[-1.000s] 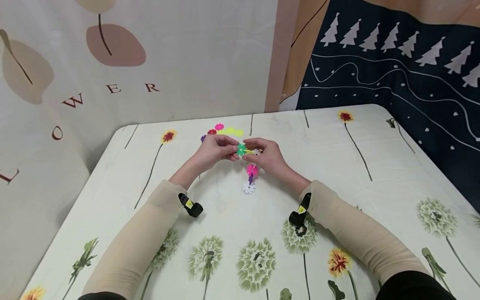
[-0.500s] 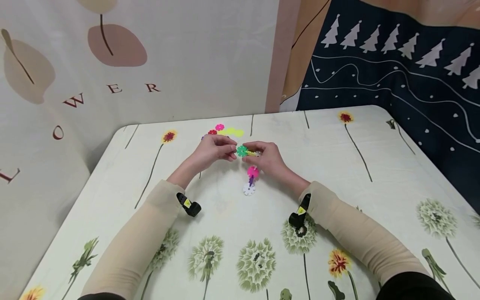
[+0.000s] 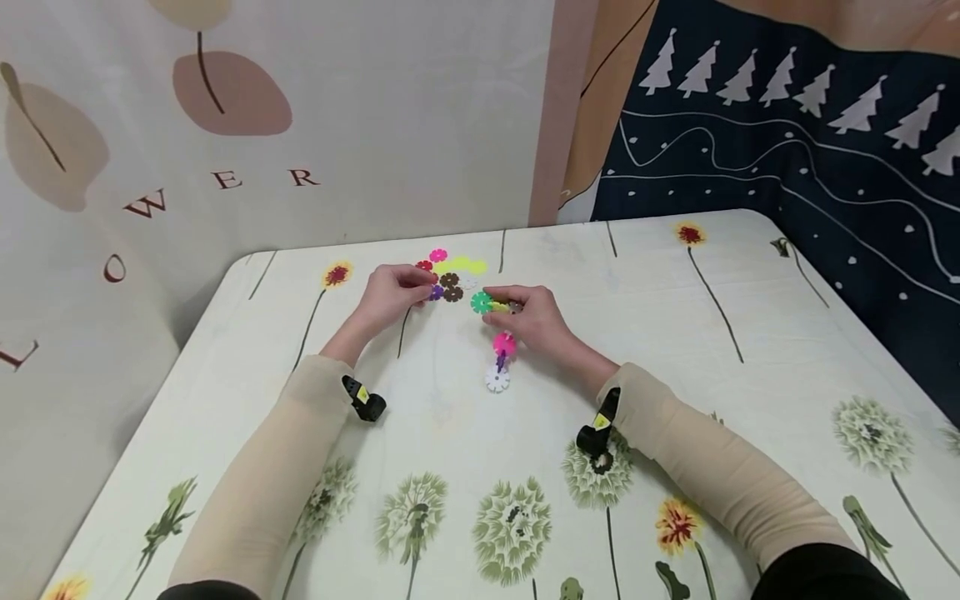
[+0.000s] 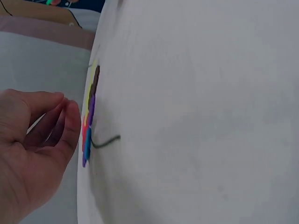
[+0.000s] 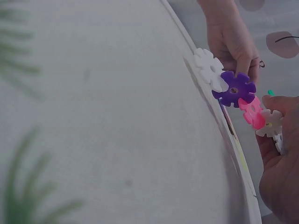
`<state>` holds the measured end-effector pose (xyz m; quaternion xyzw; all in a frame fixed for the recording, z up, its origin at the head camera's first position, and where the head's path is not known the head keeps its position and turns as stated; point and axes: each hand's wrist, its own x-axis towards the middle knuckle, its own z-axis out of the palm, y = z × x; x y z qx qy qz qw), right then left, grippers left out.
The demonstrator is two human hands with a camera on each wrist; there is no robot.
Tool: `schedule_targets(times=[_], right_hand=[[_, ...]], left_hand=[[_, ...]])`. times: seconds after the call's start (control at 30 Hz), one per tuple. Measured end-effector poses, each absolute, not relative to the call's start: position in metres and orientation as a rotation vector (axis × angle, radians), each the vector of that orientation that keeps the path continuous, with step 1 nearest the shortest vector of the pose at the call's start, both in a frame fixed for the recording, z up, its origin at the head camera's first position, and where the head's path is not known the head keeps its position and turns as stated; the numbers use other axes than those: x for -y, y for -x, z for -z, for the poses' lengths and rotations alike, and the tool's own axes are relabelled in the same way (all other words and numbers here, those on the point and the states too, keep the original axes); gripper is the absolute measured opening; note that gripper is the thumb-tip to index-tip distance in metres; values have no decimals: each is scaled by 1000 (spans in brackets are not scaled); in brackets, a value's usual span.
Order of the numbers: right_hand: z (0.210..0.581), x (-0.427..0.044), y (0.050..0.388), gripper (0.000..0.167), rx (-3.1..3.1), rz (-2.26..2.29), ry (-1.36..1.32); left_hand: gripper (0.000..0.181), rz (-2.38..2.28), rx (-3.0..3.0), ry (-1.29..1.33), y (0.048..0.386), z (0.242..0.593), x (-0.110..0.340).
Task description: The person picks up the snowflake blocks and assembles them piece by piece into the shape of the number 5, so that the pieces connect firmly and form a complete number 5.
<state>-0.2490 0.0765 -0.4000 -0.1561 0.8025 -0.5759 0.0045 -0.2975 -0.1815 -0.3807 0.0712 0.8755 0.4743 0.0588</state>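
My right hand (image 3: 534, 317) grips a chain of flower-shaped interlocking discs between thumb and fingers. A green disc (image 3: 482, 302) sticks out on its left side, joined to a yellow one (image 3: 498, 307). Below hang a pink disc (image 3: 504, 343), a purple disc (image 5: 232, 89) and a white disc (image 5: 210, 69) at the end. Part of the chain is hidden by the fingers. My left hand (image 3: 393, 293) is just over the left side of the loose discs, thumb and fingertips close together. Nothing shows between them in the left wrist view (image 4: 39, 140).
Loose discs lie flat near the far table edge: brown (image 3: 452, 294), purple (image 3: 437, 292), pink (image 3: 438, 255), yellow (image 3: 471, 266) and pale white (image 3: 468, 284). A blue disc (image 4: 88, 140) shows edge-on. The flower-print cloth (image 3: 442, 450) covers the table, with curtains behind.
My left hand has left the green disc and moved left to the loose discs, uncovering the brown ones. The right hand and its chain have stayed nearly in place.
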Motion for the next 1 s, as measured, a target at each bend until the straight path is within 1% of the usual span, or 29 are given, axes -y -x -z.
schedule_targets(times=[0.2,0.43,0.77,1.0], right_hand=[[401,-76,249,42,-2509,1780,483],[401,-75,250,42,-2510,1768,500],[401,-74,250,42,-2518,1778,567],[403,-74,250,39,-2516,1778,558]], left_hand=[[26,-1365,-2745,-114,302,386,194],[27,-1335,-2780,-68,304,385,197],[32,-1278,-2776,-51,303,385,200],[36,-1240,-2766,-57,305,387,201]])
